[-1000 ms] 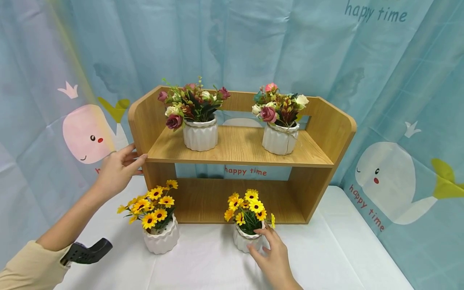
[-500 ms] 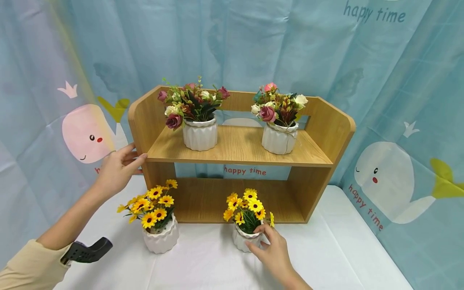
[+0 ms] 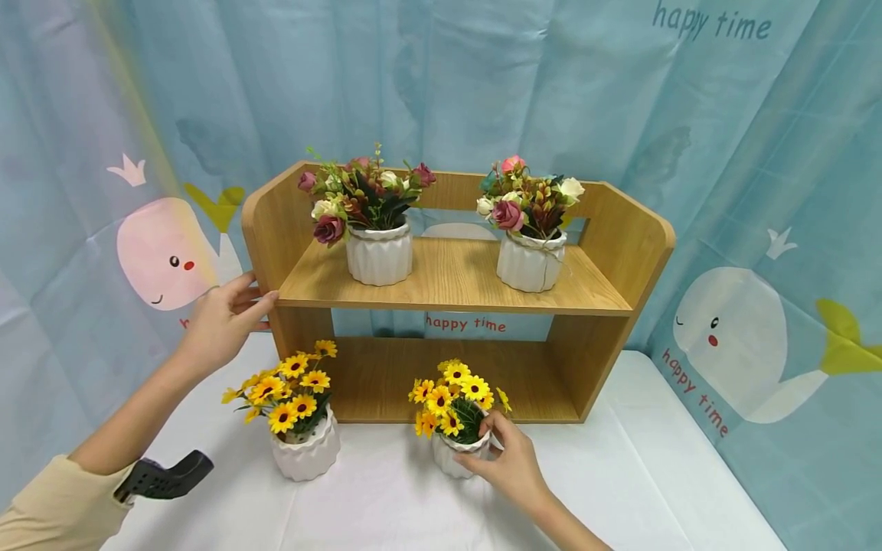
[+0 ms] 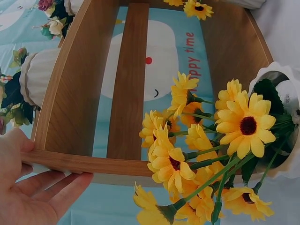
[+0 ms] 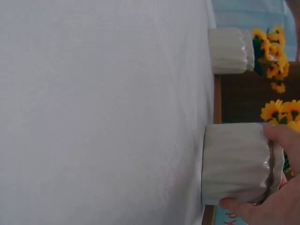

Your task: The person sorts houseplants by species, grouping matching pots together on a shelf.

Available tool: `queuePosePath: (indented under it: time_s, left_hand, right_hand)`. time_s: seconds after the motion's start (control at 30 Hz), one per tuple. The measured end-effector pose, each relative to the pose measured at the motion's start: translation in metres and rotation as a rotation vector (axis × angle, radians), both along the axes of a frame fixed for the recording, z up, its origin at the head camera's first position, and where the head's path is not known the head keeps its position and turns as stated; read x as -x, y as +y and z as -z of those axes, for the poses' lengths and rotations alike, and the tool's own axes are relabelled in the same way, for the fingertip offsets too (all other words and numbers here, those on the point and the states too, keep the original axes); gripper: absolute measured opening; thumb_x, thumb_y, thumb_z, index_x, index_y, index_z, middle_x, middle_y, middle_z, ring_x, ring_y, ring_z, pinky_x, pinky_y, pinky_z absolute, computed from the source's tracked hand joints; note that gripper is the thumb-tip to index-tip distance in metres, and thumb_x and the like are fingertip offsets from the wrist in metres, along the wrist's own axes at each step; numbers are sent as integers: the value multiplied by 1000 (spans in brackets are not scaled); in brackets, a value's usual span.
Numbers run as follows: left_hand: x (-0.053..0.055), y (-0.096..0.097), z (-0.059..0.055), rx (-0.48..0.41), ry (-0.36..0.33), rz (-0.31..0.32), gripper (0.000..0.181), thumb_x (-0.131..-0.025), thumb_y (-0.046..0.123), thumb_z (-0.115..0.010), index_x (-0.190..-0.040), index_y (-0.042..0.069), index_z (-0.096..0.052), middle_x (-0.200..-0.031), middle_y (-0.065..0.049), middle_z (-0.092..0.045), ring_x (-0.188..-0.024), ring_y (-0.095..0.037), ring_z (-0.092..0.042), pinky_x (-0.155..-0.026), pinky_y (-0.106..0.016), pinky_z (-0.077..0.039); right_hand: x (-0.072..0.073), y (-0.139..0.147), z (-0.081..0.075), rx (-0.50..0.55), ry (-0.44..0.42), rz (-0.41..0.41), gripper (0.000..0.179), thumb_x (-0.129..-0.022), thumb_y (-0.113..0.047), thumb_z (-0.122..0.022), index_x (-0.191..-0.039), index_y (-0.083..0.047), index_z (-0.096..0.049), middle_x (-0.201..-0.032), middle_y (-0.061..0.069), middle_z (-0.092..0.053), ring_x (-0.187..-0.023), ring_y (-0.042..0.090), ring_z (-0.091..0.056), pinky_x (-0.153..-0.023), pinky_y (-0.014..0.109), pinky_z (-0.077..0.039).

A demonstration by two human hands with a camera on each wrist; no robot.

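Note:
My right hand [image 3: 513, 462] grips a white fluted flowerpot [image 3: 448, 457] of yellow sunflowers [image 3: 451, 398] at its rim, in front of the shelf. In the right wrist view, thumb and fingers span the upper part of this pot [image 5: 234, 164]. My left hand [image 3: 223, 321] holds the left side panel of a two-tier wooden shelf [image 3: 441, 308], thumb at the front edge and fingers along the outer face. The left wrist view shows the fingers [image 4: 51, 190] spread against that panel. Just below this hand, a second sunflower pot [image 3: 308, 453] stands on the white cloth.
On the upper tier stand two white pots of mixed roses, one at left [image 3: 380, 256] and one at right [image 3: 532, 264]. The lower tier [image 3: 524, 375] shows bare wood. A blue printed curtain [image 3: 468, 76] hangs behind, and a white cloth [image 3: 386, 505] covers the table.
My right hand has shifted slightly left with the sunflower pot, and its blooms now lean further left. The left hand has stayed on the shelf's side.

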State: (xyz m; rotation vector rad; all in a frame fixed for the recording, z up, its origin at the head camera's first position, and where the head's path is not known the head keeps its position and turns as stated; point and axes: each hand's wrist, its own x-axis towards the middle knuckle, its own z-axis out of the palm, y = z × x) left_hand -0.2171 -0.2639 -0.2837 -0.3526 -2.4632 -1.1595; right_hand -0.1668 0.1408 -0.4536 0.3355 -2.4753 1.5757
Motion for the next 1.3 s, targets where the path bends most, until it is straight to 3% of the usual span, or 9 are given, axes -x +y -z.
queuePosePath:
  time_s: [0.2,0.4,0.57,0.87,1.3]
  left_hand:
    - [1,-1,1,14,4,-10,51,-111,18,-56,-148,-15,-47,-130,-45,-61,-106,-57,-69,-63,-9,-56]
    - [2,-1,2,14,1,-9,49,-110,17,-56,-147,-15,-49,-129,-44,-62,-107,-57,-69,-64,-8,-56]
    - [1,-1,2,8,8,-9,49,-110,16,-57,-147,-15,-48,-129,-44,-62,-107,-57,-69,-63,-8,-56]
    - [2,0,2,15,6,-8,50,-110,18,-57,-148,-14,-48,-128,-44,-63,-106,-55,-70,-64,-9,-57]
    - [1,-1,1,7,5,-6,51,-110,17,-57,-148,-15,-47,-128,-44,-62,-106,-57,-69,-63,-9,-56]
  right_hand:
    - [9,-4,5,-9,2,-15,57,-67,-15,-101,-93,-12,-50,-101,4,-58,-107,23,-62,-89,34,-63]
    - [1,-14,8,-78,45,60,75,-68,-25,-101,-117,-7,-47,-123,15,-63,-122,37,-64,-99,56,-56]
    - [-6,-25,8,-57,12,107,95,-70,-24,-99,-138,-1,-38,-137,27,-59,-130,45,-59,-106,62,-50]
    - [-5,-30,8,-12,-5,161,90,-65,-15,-99,-136,3,-46,-136,25,-62,-129,44,-60,-108,61,-49]
    - [-2,-31,-9,-8,-22,206,92,-61,-16,-100,-139,0,-54,-133,21,-68,-121,40,-65,-101,60,-55]
